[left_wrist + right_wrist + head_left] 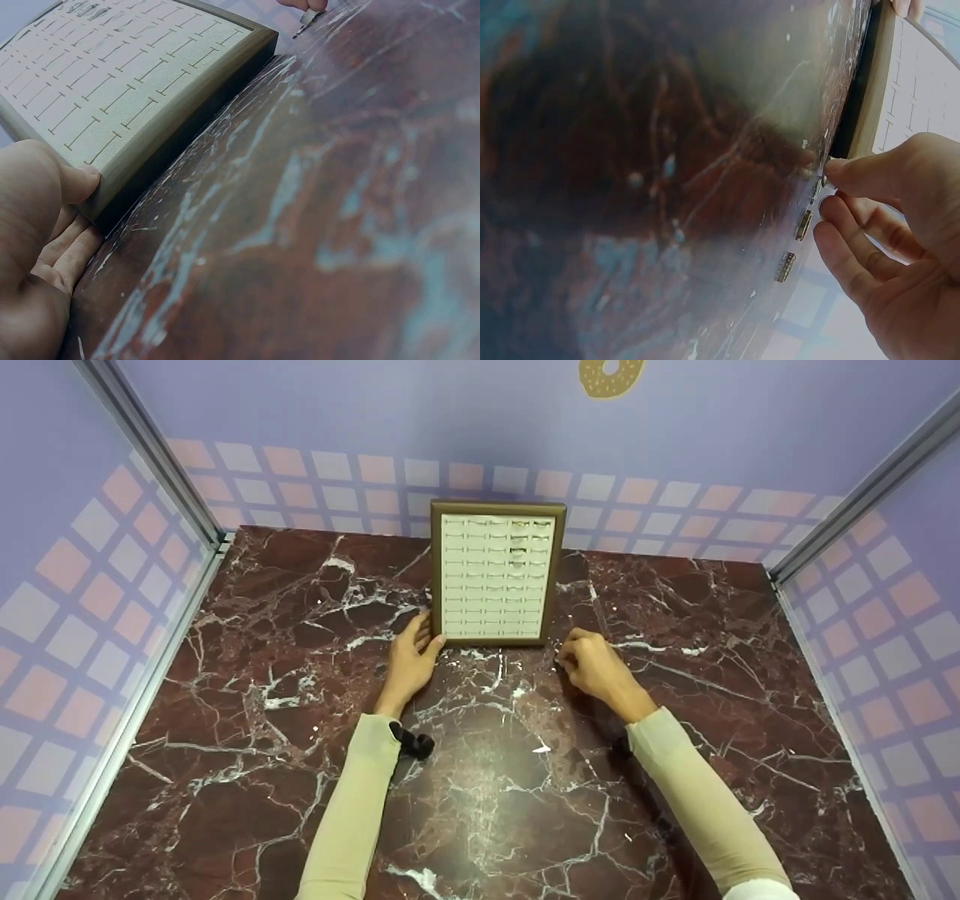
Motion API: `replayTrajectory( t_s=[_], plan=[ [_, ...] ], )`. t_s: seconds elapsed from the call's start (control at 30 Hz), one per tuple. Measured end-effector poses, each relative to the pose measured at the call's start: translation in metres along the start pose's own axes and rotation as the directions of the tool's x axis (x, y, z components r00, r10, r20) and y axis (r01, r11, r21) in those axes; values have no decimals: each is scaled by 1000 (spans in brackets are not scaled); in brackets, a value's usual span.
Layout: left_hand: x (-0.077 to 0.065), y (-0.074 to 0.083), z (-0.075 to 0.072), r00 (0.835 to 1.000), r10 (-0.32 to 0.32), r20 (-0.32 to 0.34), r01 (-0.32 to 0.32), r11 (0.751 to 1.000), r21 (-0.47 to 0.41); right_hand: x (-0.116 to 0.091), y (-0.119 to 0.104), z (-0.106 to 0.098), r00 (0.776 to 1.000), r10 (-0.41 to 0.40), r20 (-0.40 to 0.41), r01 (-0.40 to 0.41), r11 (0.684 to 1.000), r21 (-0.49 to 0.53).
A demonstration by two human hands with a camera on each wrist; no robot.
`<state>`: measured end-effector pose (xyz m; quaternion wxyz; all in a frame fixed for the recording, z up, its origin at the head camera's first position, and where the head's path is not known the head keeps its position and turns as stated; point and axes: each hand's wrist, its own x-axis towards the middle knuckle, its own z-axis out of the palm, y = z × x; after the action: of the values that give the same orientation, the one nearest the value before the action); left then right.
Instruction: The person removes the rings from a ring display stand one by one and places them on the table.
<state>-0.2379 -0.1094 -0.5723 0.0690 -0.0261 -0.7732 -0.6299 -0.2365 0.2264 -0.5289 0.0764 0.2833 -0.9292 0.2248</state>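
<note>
A ring display board [491, 577] with a brown frame and a white slotted pad leans up at the back of the table. Several rings [519, 538] sit in slots at its upper right. My left hand [411, 664] holds the frame's lower left corner, thumb on the front and fingers behind its edge. Beside the lower right corner, my right hand [592, 664] is low over the table, pinching a small metal ring [308, 20] between thumb and fingertip. Two more rings, a gold one [803, 225] and a studded one [785, 266], lie near its fingers in the right wrist view.
The dark red marbled table [480, 810] runs back to a lilac wall [360, 405] with pink and white squares. Metal-edged side panels [150, 712] close it in on the left and right. A black wrist mount [414, 741] juts from the left sleeve.
</note>
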Motion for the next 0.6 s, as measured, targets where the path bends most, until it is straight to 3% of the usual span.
replayTrajectory(
  t_s=[0.6],
  plan=[
    [0,-2,0,1000,19,-1,-19,1000,-2,1,0,-2,999,-34,8,33,999,15]
  ],
)
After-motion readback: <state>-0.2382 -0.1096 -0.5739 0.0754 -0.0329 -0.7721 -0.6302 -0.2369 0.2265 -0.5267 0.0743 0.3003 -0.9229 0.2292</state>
